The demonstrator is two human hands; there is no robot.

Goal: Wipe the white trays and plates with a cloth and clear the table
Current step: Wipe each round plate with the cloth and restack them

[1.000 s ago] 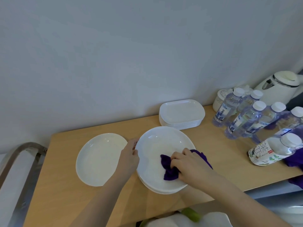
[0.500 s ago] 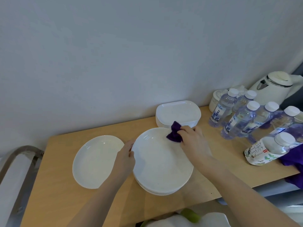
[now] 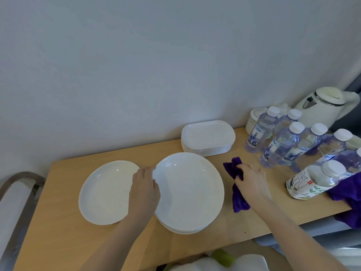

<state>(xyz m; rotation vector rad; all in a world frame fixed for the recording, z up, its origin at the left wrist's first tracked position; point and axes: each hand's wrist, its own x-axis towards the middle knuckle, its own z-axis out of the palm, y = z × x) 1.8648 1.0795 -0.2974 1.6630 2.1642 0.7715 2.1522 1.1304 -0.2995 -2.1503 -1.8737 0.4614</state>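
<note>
Left hand (image 3: pixel 144 189) grips the top plate's (image 3: pixel 190 189) rim; right hand (image 3: pixel 252 181) clutches the purple cloth (image 3: pixel 237 200), lying lengthwise toward the wall.

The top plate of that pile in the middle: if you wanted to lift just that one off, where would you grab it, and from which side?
Probably by its left rim, from the left. The top plate is wide and shallow, so only the thin raised edge offers a hold, and the left hand already grips there. The stack of trays crowds the far side; the right hand holds the purple cloth on the right.
</note>
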